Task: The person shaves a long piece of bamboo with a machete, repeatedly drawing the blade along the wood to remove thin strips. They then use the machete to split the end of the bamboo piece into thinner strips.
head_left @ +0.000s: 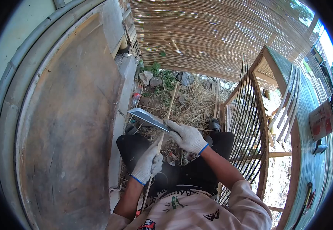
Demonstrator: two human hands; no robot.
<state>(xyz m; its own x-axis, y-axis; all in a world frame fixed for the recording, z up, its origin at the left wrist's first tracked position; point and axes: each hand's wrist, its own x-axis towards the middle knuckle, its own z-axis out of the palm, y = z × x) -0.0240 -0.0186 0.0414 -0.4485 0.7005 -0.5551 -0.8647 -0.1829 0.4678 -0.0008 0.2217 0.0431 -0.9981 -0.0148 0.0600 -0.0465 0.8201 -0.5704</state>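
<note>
My right hand [188,137], in a white knit glove with a blue cuff, is closed around the handle of a machete [149,118]. Its broad dark blade with a bright edge points to the left and crosses a thin bamboo strip [170,104]. Lower down, my left hand [148,164], gloved the same way, is wrapped around that strip. The strip slants from the ground ahead, through the left hand, toward my shirt. Both hands are in front of my lap, between my knees. The machete's handle is hidden inside the right glove.
A large worn wooden board [72,122] stands close on the left. To the right is a wooden frame with dark slats [247,122], beside a green-topped table [312,168] bearing loose strips [289,99] and a cardboard box [321,120]. Dry shavings [197,99] and stones litter the ground before a bamboo screen [197,34].
</note>
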